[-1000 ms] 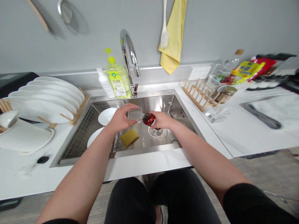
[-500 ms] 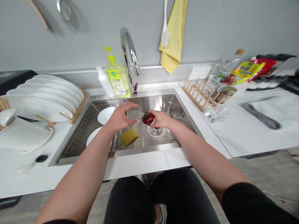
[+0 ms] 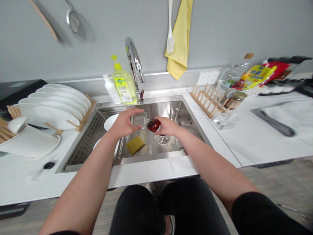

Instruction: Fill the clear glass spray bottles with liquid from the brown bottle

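Note:
My left hand (image 3: 125,123) is closed around a small clear glass bottle (image 3: 139,120), tipped on its side with its neck to the right. In my right hand (image 3: 167,126) is a dark red-brown bottle (image 3: 154,125), also tilted. The two bottle mouths meet or nearly meet; whether they touch I cannot tell. Both are held above the steel sink (image 3: 171,112). Below them in the basin lie a yellow sponge (image 3: 135,145) and the drain (image 3: 162,139). White bowls (image 3: 111,121) sit in the wire rack (image 3: 84,143) at the sink's left, partly behind my left arm.
The faucet (image 3: 133,58) rises behind the sink, beside a yellow-green soap bottle (image 3: 124,85) and a white bottle (image 3: 111,89). White plates (image 3: 52,109) stand left. A wooden rack (image 3: 204,101) and a jar (image 3: 236,99) are right. A yellow cloth (image 3: 180,42) hangs on the wall.
The view has shifted slightly, showing more of the left counter. Both hands keep their hold on the two bottles, which stay mouth to mouth over the sink.

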Action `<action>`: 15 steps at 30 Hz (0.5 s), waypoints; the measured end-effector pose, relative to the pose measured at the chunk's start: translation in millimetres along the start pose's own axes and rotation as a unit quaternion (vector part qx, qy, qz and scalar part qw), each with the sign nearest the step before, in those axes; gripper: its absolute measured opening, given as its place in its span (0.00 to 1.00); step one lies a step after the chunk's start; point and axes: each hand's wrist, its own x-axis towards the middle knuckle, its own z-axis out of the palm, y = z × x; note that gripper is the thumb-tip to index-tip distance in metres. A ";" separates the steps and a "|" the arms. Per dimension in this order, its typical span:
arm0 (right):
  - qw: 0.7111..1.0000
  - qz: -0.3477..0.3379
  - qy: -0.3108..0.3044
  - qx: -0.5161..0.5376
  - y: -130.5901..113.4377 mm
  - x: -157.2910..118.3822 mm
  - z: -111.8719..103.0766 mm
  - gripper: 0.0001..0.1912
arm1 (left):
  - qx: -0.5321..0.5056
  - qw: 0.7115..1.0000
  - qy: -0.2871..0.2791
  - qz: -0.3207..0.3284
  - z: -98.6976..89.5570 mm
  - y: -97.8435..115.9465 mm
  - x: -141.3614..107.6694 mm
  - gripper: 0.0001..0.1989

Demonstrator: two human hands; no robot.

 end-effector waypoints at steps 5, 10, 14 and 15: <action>1.000 -0.017 0.008 0.022 5.3 0.9 2.6 0.42 | 0.009 1.000 -0.011 -0.009 -4.8 9.0 3.2 0.35; 0.998 -0.027 0.014 0.047 6.8 0.8 3.0 0.40 | 0.037 0.999 -0.023 -0.009 -11.1 18.8 8.8 0.34; 0.996 -0.038 0.023 0.071 7.6 1.2 3.8 0.40 | 0.050 0.998 -0.033 0.004 -16.2 25.5 15.3 0.33; 0.996 -0.040 0.025 0.074 7.8 1.3 4.0 0.40 | 0.051 0.998 -0.035 0.005 -17.2 26.7 16.7 0.34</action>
